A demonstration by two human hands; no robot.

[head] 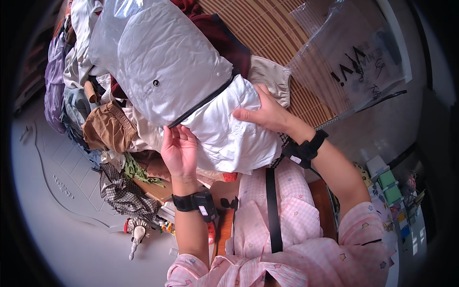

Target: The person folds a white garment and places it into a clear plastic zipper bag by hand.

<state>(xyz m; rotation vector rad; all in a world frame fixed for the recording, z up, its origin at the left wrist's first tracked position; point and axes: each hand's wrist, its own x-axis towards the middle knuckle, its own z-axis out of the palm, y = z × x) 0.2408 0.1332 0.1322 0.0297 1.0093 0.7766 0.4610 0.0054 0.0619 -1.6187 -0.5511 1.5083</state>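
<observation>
A clear plastic zip bag [168, 53] with a black closure strip lies in front of me and holds folded white fabric. White cloth [229, 143] bulges out past the strip towards my lap. My left hand [181, 150], palm up, pinches the near-left end of the black strip [204, 102] between thumb and fingers. On the right side, my right hand [267, 109] grips the protruding cloth, thumb on top and fingers partly hidden behind it.
Heaped clothes [111, 125] spread along the left, including a brown elastic-waisted garment and a houndstooth cloth [125, 193]. A slatted bamboo mat [265, 32] lies beneath. Another clear plastic bag [344, 61] bearing black print rests at right. Green boxes [389, 186] stand lower right.
</observation>
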